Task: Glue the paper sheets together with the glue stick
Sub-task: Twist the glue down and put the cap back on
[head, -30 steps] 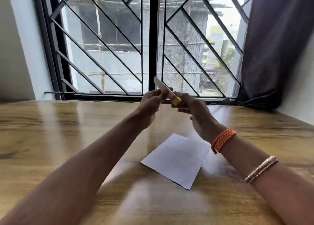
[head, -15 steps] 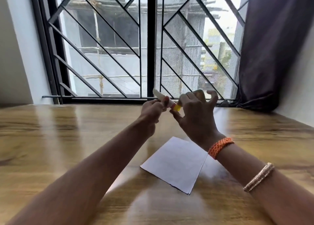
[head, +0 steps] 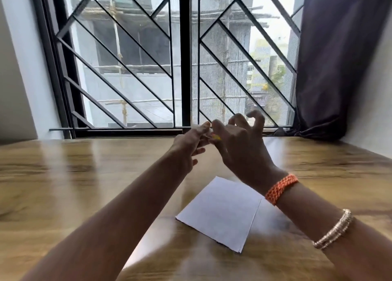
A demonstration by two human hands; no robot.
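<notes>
Mostly hidden: glue stick (head: 215, 137) | both hands' grip blurred | paper sheets (head: 220, 214) flat

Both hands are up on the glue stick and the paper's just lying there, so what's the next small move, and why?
Probably finish working the yellow end of the white glue stick with the right hand while the left hand keeps its grip. The stick is off the table, and the white paper sheets lie untouched below.
</notes>
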